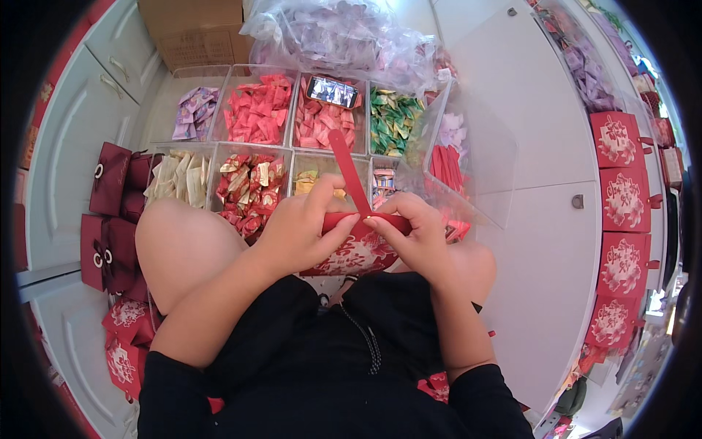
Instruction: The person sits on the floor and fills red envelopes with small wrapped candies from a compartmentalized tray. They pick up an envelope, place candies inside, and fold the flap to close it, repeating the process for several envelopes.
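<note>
A red gift box (351, 258) printed with white and pink decoration is held upright between my knees. Along its top edge, my left hand (315, 222) pinches the box near the middle, thumb in front and fingers behind. My right hand (414, 228) pinches the same edge just to the right, its thumb beside a tiny gold-coloured fastener. The thumbs nearly touch. A flat red strap (350, 173) rises from between my fingertips and leans to the left, its upper end loose with a small hole.
Clear bins (290, 110) of wrapped sweets stand ahead, a phone (333, 91) lying on one. Beyond them are a plastic bag (340, 41) and a cardboard box (194, 38). Dark red boxes (109, 178) sit at left, finished-looking red boxes (625, 200) line the right. A clear lid (477, 159) leans beside the bins.
</note>
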The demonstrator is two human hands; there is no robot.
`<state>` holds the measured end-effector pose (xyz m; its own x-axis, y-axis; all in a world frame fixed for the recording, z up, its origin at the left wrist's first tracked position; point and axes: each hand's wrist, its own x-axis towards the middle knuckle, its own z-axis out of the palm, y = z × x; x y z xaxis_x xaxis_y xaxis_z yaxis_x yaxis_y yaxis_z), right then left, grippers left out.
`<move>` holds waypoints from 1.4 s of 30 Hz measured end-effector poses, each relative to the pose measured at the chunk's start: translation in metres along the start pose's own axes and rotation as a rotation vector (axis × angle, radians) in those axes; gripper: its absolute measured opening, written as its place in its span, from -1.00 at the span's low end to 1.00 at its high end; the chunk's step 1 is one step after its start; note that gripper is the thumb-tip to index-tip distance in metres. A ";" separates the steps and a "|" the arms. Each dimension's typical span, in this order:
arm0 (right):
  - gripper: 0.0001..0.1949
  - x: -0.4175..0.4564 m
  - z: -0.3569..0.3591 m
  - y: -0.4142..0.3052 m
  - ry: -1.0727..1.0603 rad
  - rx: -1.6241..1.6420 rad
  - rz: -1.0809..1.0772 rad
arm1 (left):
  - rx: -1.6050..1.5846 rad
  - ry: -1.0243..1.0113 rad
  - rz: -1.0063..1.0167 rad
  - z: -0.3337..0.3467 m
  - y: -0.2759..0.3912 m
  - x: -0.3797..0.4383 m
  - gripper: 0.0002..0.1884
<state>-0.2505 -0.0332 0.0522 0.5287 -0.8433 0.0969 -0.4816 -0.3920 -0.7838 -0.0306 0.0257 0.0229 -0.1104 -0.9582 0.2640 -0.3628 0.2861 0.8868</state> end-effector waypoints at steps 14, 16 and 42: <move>-0.79 -0.002 0.016 0.031 0.147 -0.260 -0.491 | 0.469 0.285 0.296 -0.036 -0.013 0.023 -0.60; -0.79 -0.003 0.017 0.030 0.135 -0.242 -0.513 | 0.439 0.239 0.267 -0.033 -0.015 0.023 -0.62; -0.77 0.000 0.018 0.028 0.095 -0.293 -0.617 | -0.331 -0.235 -0.462 -0.006 -0.019 0.012 -0.80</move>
<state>-0.2514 -0.0375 0.0195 0.7095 -0.4573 0.5362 -0.2885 -0.8827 -0.3709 -0.0196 0.0089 0.0114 -0.2251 -0.9462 -0.2327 -0.1197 -0.2101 0.9703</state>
